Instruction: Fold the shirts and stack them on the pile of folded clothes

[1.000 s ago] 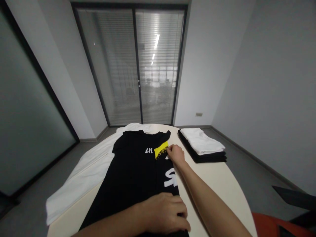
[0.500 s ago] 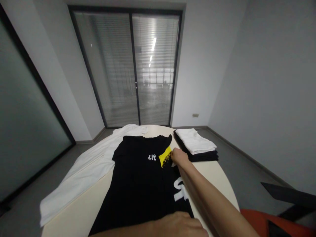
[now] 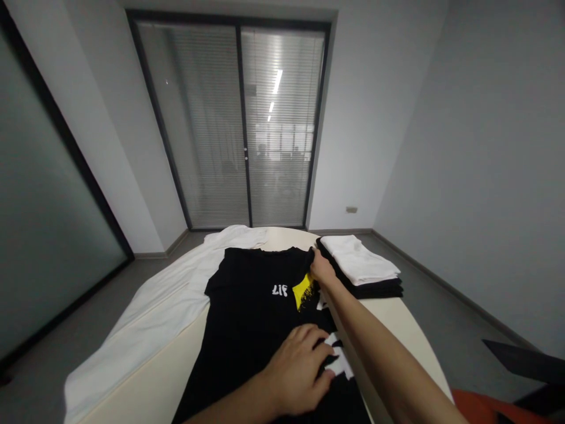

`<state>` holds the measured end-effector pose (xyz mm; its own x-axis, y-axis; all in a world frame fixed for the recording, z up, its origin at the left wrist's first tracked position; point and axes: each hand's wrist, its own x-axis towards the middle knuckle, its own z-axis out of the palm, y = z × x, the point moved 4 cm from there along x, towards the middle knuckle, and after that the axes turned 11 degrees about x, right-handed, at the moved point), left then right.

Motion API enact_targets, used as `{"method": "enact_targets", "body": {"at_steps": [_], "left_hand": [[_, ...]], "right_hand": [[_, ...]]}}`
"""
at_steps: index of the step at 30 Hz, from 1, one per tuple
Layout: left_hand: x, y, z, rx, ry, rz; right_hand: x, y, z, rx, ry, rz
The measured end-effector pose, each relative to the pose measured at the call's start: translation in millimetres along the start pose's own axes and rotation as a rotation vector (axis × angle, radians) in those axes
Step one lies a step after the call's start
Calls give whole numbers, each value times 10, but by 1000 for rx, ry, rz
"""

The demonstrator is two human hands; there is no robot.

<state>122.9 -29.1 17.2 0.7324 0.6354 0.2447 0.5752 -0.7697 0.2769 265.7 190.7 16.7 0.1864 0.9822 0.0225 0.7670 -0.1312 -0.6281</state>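
A black T-shirt lies spread on the table, its right side turned inward so that a yellow patch and part of a white print show. Small white lettering sits on its upper front. At the upper right edge, near the sleeve, my right hand is closed on the fabric. Closer to me, my left hand rests on the shirt with its fingers apart, the tips at the white print. My right forearm hides part of the shirt's right edge.
White garments lie along the left side of the pale rounded table. A folded stack, a white cloth over black ones, stands at the back right. An orange-red chair is at the lower right.
My left hand has moved up and forward from the bottom edge onto the white print. My right hand has shifted slightly farther up the shirt's edge toward the sleeve.
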Motion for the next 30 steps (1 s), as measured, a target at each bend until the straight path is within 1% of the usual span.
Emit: {"method": "enact_targets", "body": {"at_steps": [2,6,9,14,18,21,23,25,30], "left_hand": [[-17,-42,67,-18,6,-55],[-27,-93,146,-31,-8,-93],[-15,-146,178,-49,-45,-108],[8,-200,227,-51,-51,-99],[14,-221,251,-64,-39,-103],[27,-232,249,-63,-58,-113],[35,-233,230,-68,-79,-128],[39,-232,190,-80,-84,-166],[20,-225,86,-103,-48,-323]], "right_hand": [[173,-8,23,35,26,42],[490,-27,81,105,80,83],[649,-29,117,131,97,103],[743,-48,106,118,112,126],[780,-142,31,99,182,92],[855,-220,13,105,219,49],[922,-261,53,122,203,15],[981,-291,128,141,153,-31],[992,-306,316,116,-5,-183]]}}
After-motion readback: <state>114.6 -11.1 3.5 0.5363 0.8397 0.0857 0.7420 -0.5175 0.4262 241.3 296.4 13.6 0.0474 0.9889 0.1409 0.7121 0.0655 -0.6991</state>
